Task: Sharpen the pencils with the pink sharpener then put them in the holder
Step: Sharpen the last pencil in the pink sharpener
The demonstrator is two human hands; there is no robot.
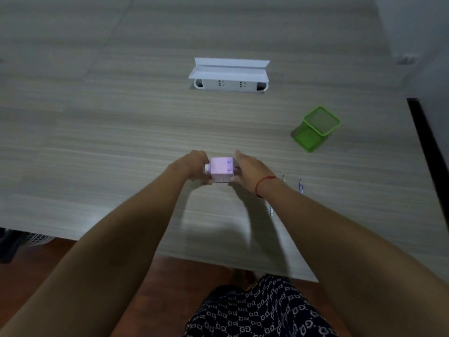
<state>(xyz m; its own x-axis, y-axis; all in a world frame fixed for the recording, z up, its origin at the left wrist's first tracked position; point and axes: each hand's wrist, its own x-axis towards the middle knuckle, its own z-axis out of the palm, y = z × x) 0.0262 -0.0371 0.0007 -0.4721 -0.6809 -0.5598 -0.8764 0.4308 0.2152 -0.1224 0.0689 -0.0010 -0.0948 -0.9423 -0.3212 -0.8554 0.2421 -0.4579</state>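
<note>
The pink sharpener [220,169], a small boxy block, stands on the wooden table [121,142] near its front edge. My left hand [194,166] curls round its left end, where a white part sticks out. My right hand [249,170] grips its right side, fingers wrapped low around it; what they pinch there is hidden. A red string circles my right wrist. Pencils lie on the table just right of my right forearm: one [300,186] farther right, another [271,210] partly hidden by the arm. The green mesh holder [315,128] stands upright at the right, apart from both hands.
A white power socket box [229,85] with its lid raised sits in the table farther back. A dark edge [427,152] marks the table's right side. Below the front edge are a brown floor and my patterned clothing.
</note>
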